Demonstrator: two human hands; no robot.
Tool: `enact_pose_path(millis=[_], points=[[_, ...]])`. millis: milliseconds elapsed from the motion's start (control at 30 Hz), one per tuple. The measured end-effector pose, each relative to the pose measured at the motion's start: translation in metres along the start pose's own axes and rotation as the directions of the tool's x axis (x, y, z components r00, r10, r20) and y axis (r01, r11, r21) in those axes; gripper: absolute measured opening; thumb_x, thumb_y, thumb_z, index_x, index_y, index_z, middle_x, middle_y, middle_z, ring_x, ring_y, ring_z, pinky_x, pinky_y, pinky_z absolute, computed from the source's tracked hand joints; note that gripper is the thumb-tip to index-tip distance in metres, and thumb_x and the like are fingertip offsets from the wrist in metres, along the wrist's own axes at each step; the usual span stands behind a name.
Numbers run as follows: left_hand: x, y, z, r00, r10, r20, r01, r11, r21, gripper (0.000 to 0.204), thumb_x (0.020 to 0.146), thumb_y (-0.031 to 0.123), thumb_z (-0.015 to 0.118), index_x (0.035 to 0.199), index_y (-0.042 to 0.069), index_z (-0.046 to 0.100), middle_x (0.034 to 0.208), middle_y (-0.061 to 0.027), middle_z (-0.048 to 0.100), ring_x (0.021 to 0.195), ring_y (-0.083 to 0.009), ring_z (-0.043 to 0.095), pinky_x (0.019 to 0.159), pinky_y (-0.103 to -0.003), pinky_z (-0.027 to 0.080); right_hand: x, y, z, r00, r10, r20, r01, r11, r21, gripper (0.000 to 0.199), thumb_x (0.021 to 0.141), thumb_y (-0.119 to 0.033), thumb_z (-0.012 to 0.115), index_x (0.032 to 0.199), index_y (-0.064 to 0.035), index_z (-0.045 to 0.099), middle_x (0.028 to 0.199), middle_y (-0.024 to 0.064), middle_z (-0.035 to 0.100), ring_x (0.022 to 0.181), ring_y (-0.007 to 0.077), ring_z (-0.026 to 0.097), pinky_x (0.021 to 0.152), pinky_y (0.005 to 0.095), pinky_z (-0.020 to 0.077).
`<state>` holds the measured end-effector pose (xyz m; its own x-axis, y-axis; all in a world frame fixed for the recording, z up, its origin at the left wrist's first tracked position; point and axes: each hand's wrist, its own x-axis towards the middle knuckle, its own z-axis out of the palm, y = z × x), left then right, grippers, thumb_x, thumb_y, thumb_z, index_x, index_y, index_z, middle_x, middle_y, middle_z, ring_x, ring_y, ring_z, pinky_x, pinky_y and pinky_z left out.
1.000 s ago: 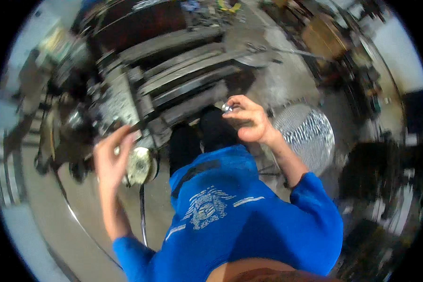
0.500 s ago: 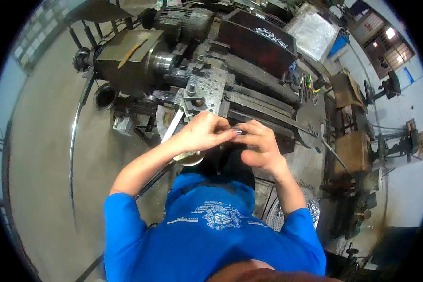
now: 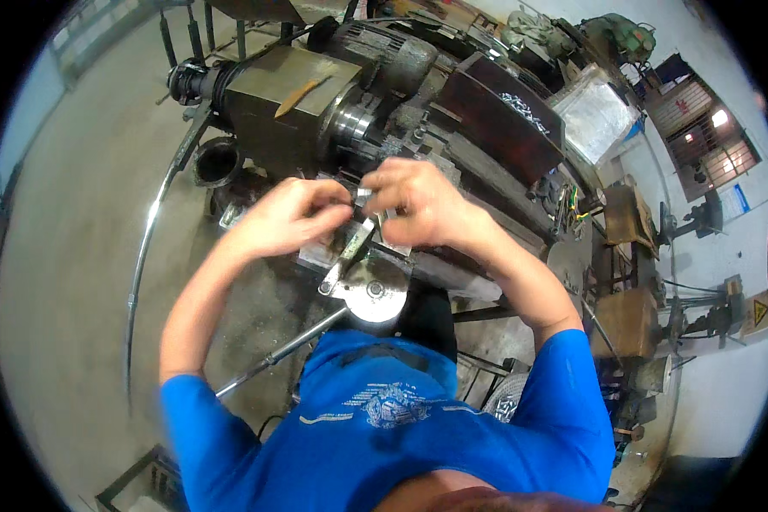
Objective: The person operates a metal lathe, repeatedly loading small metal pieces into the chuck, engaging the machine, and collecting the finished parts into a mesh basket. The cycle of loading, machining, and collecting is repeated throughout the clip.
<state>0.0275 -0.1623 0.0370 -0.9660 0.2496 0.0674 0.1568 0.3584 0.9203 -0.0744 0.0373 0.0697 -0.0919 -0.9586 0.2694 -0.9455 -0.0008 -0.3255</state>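
While the hands (image 3: 288,220) (image 3: 425,203) curl near the metal bar (image 3: 350,253), I cannot tell their grip.

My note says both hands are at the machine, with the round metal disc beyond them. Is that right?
No: the head view shows the round metal disc nearer the blue shirt than the left hand and right hand, which are at the machine.

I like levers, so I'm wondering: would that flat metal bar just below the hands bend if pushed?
The flat metal bar looks straight and solid, so it probably feels stiff. Its pale shine suggests it could be slippery. Its lower end sits by a bolted round plate, so a push might swing it, though I can't clearly see a pivot.
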Motion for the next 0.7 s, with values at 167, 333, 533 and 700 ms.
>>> enact_pose_path(millis=[167,333,533,700], points=[[-0.05,-0.019,-0.078,0.901,-0.145,-0.41,0.243,0.949,0.199,0.03,0.087,0.017,0.057,0.111,0.0,0.056,0.076,-0.007,0.061,0.066,-0.0108,0.056,0.057,-0.029,0.048,0.018,0.086,0.003,0.936,0.347,-0.055,-0.347,0.887,-0.306,0.034,0.053,-0.017,0.063,0.084,-0.0062,0.071,0.097,0.017,0.064,0.093,0.032,0.058,0.08,0.0386,0.0478],[-0.133,-0.08,-0.142,0.685,-0.111,-0.72,0.53,0.754,0.388,0.034,0.076,-0.002,0.047,0.108,0.0,0.058,0.061,-0.0093,0.049,0.054,-0.0134,0.046,0.055,-0.03,0.042,0.029,0.146,0.038,0.831,0.556,-0.016,-0.521,0.769,-0.369,0.027,0.054,-0.02,0.061,0.075,-0.0077,0.071,0.075,0.0186,0.065,0.077,0.0337,0.063,0.072,0.0391,0.0517],[-0.22,-0.104,-0.125,0.621,-0.271,-0.736,0.667,0.676,0.313,0.037,0.078,0.006,0.056,0.114,0.0,0.055,0.067,-0.0161,0.054,0.062,-0.0199,0.053,0.063,-0.034,0.045,0.031,0.141,0.041,0.776,0.631,0.014,-0.62,0.765,-0.173,0.032,0.054,-0.022,0.061,0.081,-0.0089,0.071,0.081,0.0178,0.065,0.078,0.0326,0.063,0.073,0.0375,0.0505],[-0.237,-0.109,-0.092,0.607,-0.31,-0.732,0.745,0.542,0.388,0.034,0.077,0.011,0.063,0.107,-0.003,0.054,0.071,-0.0191,0.059,0.068,-0.0281,0.06,0.065,-0.038,0.047,0.032,0.148,0.05,0.824,0.565,-0.053,-0.567,0.815,-0.119,0.034,0.052,-0.021,0.061,0.082,-0.0079,0.071,0.078,0.0194,0.064,0.077,0.0339,0.063,0.072,0.038,0.0504]])
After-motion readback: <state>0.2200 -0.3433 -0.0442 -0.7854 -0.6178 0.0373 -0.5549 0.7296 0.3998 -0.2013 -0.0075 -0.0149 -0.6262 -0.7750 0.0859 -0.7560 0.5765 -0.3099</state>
